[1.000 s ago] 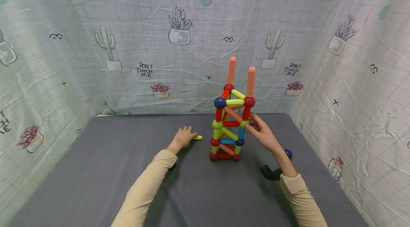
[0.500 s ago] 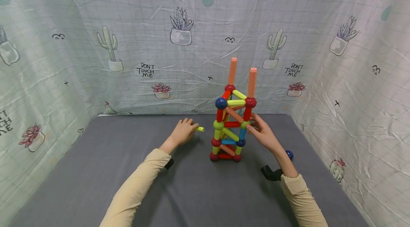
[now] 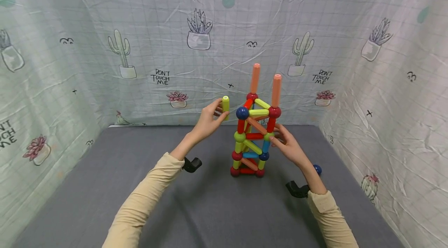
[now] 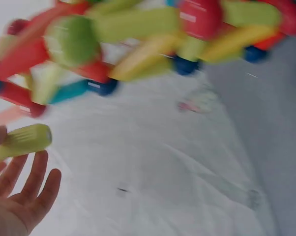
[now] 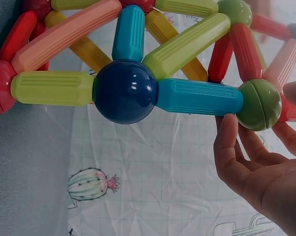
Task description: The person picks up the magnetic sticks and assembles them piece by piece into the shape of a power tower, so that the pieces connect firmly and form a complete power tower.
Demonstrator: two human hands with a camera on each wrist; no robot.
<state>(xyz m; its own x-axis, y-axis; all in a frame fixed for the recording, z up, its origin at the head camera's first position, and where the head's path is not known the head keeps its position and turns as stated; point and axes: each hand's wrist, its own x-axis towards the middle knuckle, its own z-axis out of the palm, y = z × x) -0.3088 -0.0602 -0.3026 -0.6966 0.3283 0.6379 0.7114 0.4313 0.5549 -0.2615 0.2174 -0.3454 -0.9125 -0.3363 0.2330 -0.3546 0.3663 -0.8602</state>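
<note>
A tower of magnetic rods and balls (image 3: pixel 247 136) stands upright on the grey table, with two long orange rods (image 3: pixel 276 90) rising from its top. To its left my left hand (image 3: pixel 210 120) pinches a short yellow-green rod (image 3: pixel 225 104), held upright above the table near the blue top ball (image 3: pixel 242 113). The left wrist view shows this rod (image 4: pixel 27 141) between thumb and fingers, the other fingers spread. My right hand (image 3: pixel 289 146) grips the tower's right side at a green ball (image 5: pixel 259 104), thumb in front and fingers behind.
A loose blue ball (image 3: pixel 317 169) lies on the table (image 3: pixel 224 209) beside the right forearm. Black wrist-camera mounts (image 3: pixel 297 189) project from both wrists. A cactus-print curtain (image 3: pixel 147 26) encloses the table at the back and sides.
My left hand has lifted the yellow-green rod off the table, carried it up and right toward the tower's top, and turned it upright. The right hand keeps its grip on the tower.
</note>
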